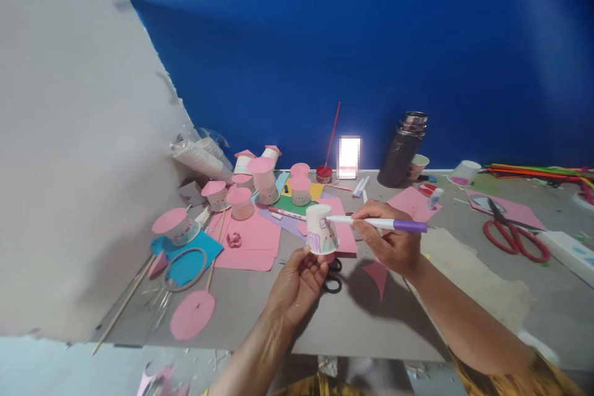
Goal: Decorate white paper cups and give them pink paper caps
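My left hand (301, 281) holds a white paper cup (320, 229) upside down above the table, fingers around its lower rim. Purple lines and small coloured marks cover part of the cup's side. In my right hand (392, 241) is a white marker (371, 221) with a purple end, pinched between thumb and fingers. Its tip points left and meets the side of the cup, or is very close to it. Black-handled scissors (333, 284) lie beneath my left hand, partly hidden. A pink paper scrap (378, 278) lies below my right hand.
Paper cups with pink paper tops (262, 179) stand at the back left, beside stacked cups (202, 158). A dark flask (403, 148) stands behind my right hand. Red-handled scissors (515, 238) lie at the right. A pink disc on a stick (192, 315) lies front left.
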Tool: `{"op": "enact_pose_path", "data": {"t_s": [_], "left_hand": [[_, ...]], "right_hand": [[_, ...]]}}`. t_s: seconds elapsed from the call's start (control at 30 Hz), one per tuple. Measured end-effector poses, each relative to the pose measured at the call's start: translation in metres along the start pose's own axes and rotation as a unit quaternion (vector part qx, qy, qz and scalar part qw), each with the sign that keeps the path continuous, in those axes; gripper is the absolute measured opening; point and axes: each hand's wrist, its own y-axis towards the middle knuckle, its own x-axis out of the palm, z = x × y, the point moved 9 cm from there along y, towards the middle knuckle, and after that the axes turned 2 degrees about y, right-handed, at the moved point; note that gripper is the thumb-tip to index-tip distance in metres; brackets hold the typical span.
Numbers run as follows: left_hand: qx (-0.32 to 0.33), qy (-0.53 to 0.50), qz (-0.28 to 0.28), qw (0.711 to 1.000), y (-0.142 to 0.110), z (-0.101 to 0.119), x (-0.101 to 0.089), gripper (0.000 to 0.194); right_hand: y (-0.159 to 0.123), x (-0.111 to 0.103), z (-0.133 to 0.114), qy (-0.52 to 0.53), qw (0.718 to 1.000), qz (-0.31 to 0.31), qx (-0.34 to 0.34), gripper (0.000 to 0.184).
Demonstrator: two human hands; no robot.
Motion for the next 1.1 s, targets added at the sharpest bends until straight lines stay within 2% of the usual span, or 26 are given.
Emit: {"op": "enact_pose_path", "data": {"t_s": [0.5,1.1], "left_hand": [[0.001,0.002,-0.013,1.0,0.004,-0.001,-0.002,0.016],[0.003,0.0,-0.004,1.0,0.002,0.0,-0.002,0.02]], "right_hand": [[-0.001,0.008,-0.003,-0.003,1.0,-0.023,-0.005,0.009],[-0.001,0.011,-0.005,-0.002,0.999,-0.041,-0.011,0.009]]}}
